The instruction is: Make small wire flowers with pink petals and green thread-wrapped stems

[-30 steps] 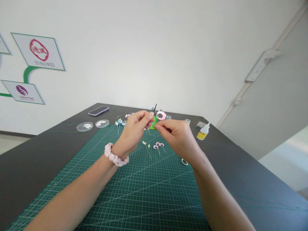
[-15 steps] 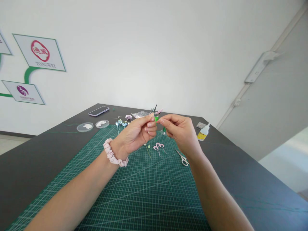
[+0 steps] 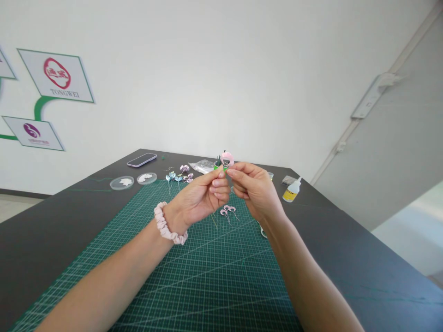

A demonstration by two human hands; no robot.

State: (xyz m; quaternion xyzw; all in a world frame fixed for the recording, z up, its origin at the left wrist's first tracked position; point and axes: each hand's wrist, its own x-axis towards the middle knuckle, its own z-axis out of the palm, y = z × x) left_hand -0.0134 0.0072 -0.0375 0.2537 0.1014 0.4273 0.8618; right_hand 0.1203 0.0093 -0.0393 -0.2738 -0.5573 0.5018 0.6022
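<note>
Raised over the mat, a pink curved petal [image 3: 227,158] with an open middle stands up from between my fingertips. My left hand [image 3: 204,193], with a pink scrunchie at its wrist, is closed and pinches the petal's lower end between thumb and forefinger. Close beside it, my right hand [image 3: 254,186] is closed too, thumb and forefinger pinched at the petal's lower right; any wire stem there is too small to make out. Beyond the hands, a green cup [image 3: 216,166] with dark sticks is partly hidden. Several similar pink petals on wire stems [image 3: 227,210] lie on the mat below.
A green cutting mat [image 3: 207,276] covers much of the dark table. Blue flowers [image 3: 175,177], two dishes of white pieces [image 3: 122,183] and a phone [image 3: 141,160] are at left. White-handled scissors [image 3: 263,232], partly hidden, and a glue bottle [image 3: 292,190] are at right.
The pink petal has turned from nearly edge-on to facing me, its open middle now showing. My left hand has shifted slightly right, and my right forearm now covers most of the scissors.
</note>
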